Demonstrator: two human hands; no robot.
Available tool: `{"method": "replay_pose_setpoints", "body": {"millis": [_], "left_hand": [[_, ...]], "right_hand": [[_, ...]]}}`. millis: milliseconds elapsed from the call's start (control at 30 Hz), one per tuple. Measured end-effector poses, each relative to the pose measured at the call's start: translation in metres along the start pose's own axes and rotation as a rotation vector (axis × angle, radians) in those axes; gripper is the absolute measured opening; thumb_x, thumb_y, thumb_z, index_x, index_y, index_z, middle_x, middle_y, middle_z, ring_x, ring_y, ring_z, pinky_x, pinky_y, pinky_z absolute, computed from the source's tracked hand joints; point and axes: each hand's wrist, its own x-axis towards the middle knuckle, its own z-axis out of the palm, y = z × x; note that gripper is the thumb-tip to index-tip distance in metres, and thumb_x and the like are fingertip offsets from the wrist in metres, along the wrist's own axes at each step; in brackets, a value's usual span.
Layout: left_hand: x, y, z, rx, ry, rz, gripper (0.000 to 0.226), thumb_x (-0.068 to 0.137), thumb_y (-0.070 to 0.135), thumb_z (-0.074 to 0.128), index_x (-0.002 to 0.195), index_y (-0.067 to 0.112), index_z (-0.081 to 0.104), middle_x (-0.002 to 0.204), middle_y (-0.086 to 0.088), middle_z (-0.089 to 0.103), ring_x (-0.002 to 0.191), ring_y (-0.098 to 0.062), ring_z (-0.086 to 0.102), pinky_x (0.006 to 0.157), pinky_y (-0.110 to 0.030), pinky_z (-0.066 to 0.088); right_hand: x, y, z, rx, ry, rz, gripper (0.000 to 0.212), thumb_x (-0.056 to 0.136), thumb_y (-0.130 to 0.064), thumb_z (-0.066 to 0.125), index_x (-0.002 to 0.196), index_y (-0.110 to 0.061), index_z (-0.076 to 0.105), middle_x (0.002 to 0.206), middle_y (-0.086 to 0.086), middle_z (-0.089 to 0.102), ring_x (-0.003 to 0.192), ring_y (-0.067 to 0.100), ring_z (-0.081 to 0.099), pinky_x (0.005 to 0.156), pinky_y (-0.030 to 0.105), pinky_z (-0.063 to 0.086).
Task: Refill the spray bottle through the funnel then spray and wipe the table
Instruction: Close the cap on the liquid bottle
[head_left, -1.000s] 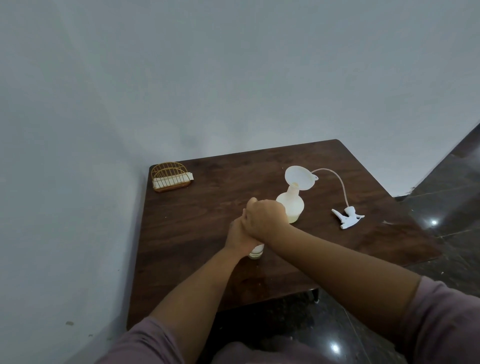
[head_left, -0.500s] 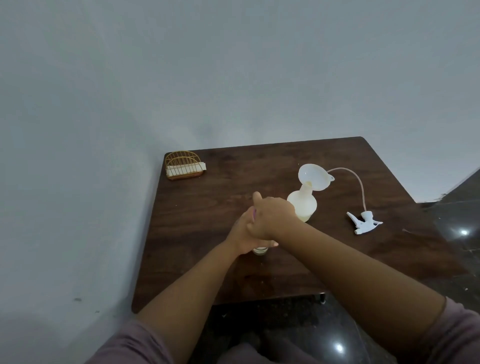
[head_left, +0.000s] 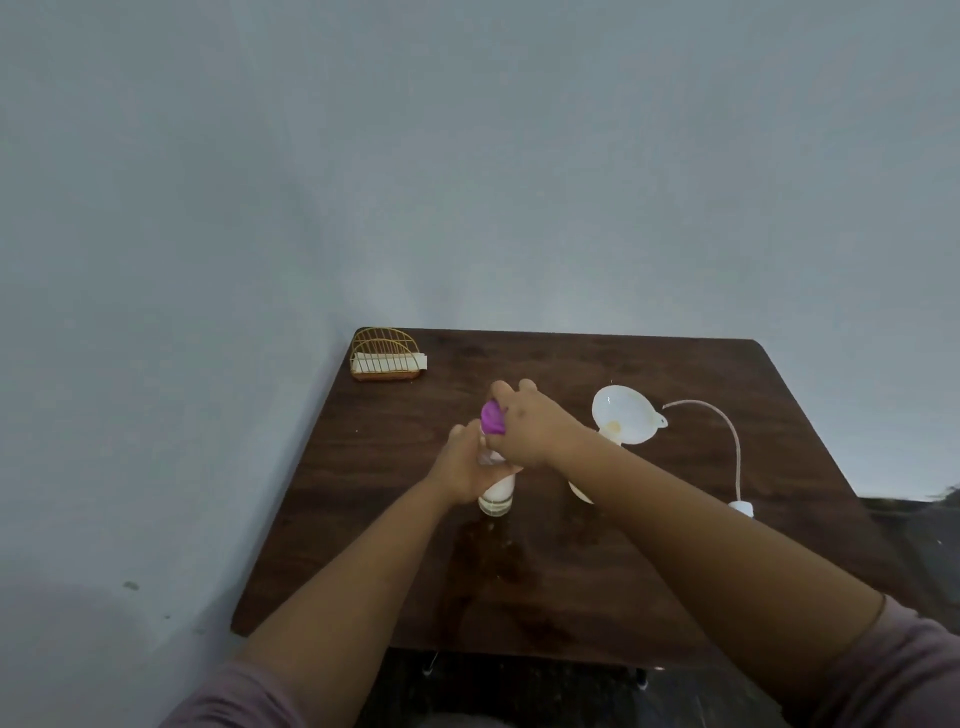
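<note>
The left hand (head_left: 470, 467) is wrapping round the upper body of a small clear bottle (head_left: 497, 496) of pale liquid, and the right hand (head_left: 524, 431) is curling over its purple cap (head_left: 492, 418) from above. Both grips are holding something; neither hand is free. The bottle is standing upright on the table (head_left: 395, 519), its base showing just below the left hand's fingers, the cap poking out at the far-left edge of the right hand.

Judged risks:
- The person seems to be twisting the cap. If the left hand is holding loosely, the bottle may be turning with the cap or tipping toward the near edge, spilling liquid onto the wood.
- A darker, shiny patch is lying on the table just nearer than the bottle's base; it looks wet, though that cannot be confirmed. A wet base could be sliding under torque.
- The right forearm is crossing directly in front of the spray bottle (head_left: 579, 491), which is standing just right of the grip with the funnel (head_left: 623, 421) seated in its neck. An elbow swing could be knocking funnel and bottle over.
- The spray head (head_left: 743, 508) with its tube is lying further right, mostly hidden by the arm.

A wire holder (head_left: 387, 355) is sitting well beyond the grip, far left.
</note>
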Motion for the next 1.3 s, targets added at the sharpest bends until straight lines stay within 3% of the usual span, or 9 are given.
{"method": "replay_pose_setpoints", "body": {"millis": [133, 267, 433, 700, 800, 933, 1167, 1300], "left_hand": [[0.026, 0.012, -0.029, -0.084, 0.009, 0.01, 0.055, 0.079, 0.021, 0.078, 0.128, 0.015, 0.054, 0.123, -0.005, 0.062, 0.118, -0.023, 0.056, 0.099, -0.046, 0.049], [0.069, 0.014, -0.064, -0.125, -0.005, -0.066, 0.065, 0.076, 0.03, 0.081, 0.13, 0.023, 0.046, 0.113, 0.008, 0.061, 0.108, -0.016, 0.06, 0.089, -0.031, 0.048], [0.143, 0.005, -0.109, -0.038, -0.015, -0.065, 0.059, 0.081, 0.042, 0.075, 0.129, 0.025, 0.046, 0.113, 0.008, 0.06, 0.102, -0.015, 0.06, 0.078, -0.025, 0.047], [0.243, -0.037, -0.136, 0.003, 0.049, -0.118, 0.06, 0.087, 0.042, 0.068, 0.136, 0.021, 0.04, 0.134, -0.004, 0.055, 0.118, -0.024, 0.054, 0.088, -0.029, 0.038], [0.259, -0.054, -0.132, -0.006, 0.012, -0.133, 0.061, 0.087, 0.039, 0.069, 0.136, 0.019, 0.039, 0.132, -0.006, 0.057, 0.118, -0.027, 0.055, 0.086, -0.029, 0.041], [0.266, -0.072, -0.125, -0.038, -0.012, -0.163, 0.06, 0.089, 0.038, 0.066, 0.137, 0.023, 0.034, 0.13, -0.006, 0.057, 0.105, -0.025, 0.059, 0.08, -0.038, 0.057], [0.27, -0.076, -0.122, -0.042, -0.01, -0.166, 0.057, 0.088, 0.04, 0.067, 0.133, 0.024, 0.036, 0.127, -0.006, 0.059, 0.109, -0.024, 0.059, 0.085, -0.041, 0.056], [0.27, -0.07, -0.121, -0.014, 0.055, -0.158, 0.073, 0.086, 0.033, 0.071, 0.143, 0.024, 0.026, 0.131, -0.005, 0.058, 0.112, -0.026, 0.059, 0.088, -0.032, 0.05]], "right_hand": [[0.03, -0.001, -0.028, 0.046, -0.018, -0.066, 0.053, 0.087, -0.029, 0.066, 0.132, -0.024, 0.038, 0.119, 0.006, 0.04, 0.094, 0.021, 0.053, 0.08, 0.028, 0.046], [0.08, 0.003, -0.057, 0.01, -0.032, -0.076, 0.053, 0.087, -0.026, 0.065, 0.133, -0.024, 0.041, 0.114, 0.005, 0.041, 0.095, 0.023, 0.052, 0.08, 0.029, 0.044], [0.154, 0.006, -0.086, 0.068, 0.004, -0.088, 0.05, 0.088, -0.02, 0.063, 0.134, -0.023, 0.043, 0.122, 0.01, 0.043, 0.103, 0.027, 0.053, 0.089, 0.032, 0.047], [0.264, 0.018, -0.084, 0.079, 0.023, -0.091, 0.057, 0.087, -0.012, 0.066, 0.138, -0.021, 0.042, 0.124, 0.014, 0.042, 0.11, 0.029, 0.051, 0.09, 0.031, 0.046], [0.288, 0.025, -0.071, 0.048, -0.015, -0.076, 0.057, 0.087, -0.01, 0.065, 0.138, -0.021, 0.042, 0.124, 0.014, 0.042, 0.11, 0.029, 0.051, 0.09, 0.031, 0.046], [0.307, 0.033, -0.058, 0.044, -0.014, -0.057, 0.058, 0.085, -0.005, 0.065, 0.136, -0.023, 0.043, 0.122, 0.013, 0.044, 0.109, 0.03, 0.052, 0.09, 0.033, 0.049], [0.318, 0.038, -0.06, 0.007, -0.061, -0.051, 0.066, 0.081, -0.008, 0.072, 0.138, -0.022, 0.041, 0.125, 0.012, 0.044, 0.113, 0.029, 0.051, 0.092, 0.033, 0.049], [0.317, 0.037, -0.058, 0.022, -0.053, -0.038, 0.076, 0.081, -0.007, 0.071, 0.145, -0.023, 0.033, 0.128, 0.011, 0.042, 0.118, 0.029, 0.049, 0.097, 0.035, 0.048]]}}
